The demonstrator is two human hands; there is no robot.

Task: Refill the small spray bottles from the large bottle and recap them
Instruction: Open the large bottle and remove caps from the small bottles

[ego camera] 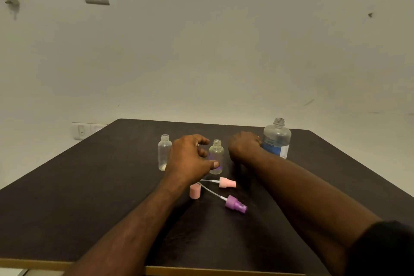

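Head view: left hand (190,159) curls loosely around the uncapped small clear plastic spray bottle (216,156), thumb touching its base, likely to steady it. Right hand (244,144) grips the open large clear blue-labelled bottle (277,139), presumably to lift it for pouring. Second small clear bottle (164,152) stands uncapped behind the left hand; pink pump head (226,182) and purple pump head (235,204) lie on the dark table (89,197).

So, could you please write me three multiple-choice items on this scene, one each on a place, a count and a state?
1. Where does the large bottle stand?
A. Far right of the table
B. Near left corner
C. On the floor

2. How many small spray bottles stand uncapped?
A. One
B. Two
C. Four

3. How is the purple spray head?
A. Screwed onto a bottle
B. Held in a hand
C. Lying loose on the table

Answers: 1 A, it stands by the right hand. 2 B, the left small bottle and the middle small bottle both show open necks. 3 C, it lies near the pink spray head.
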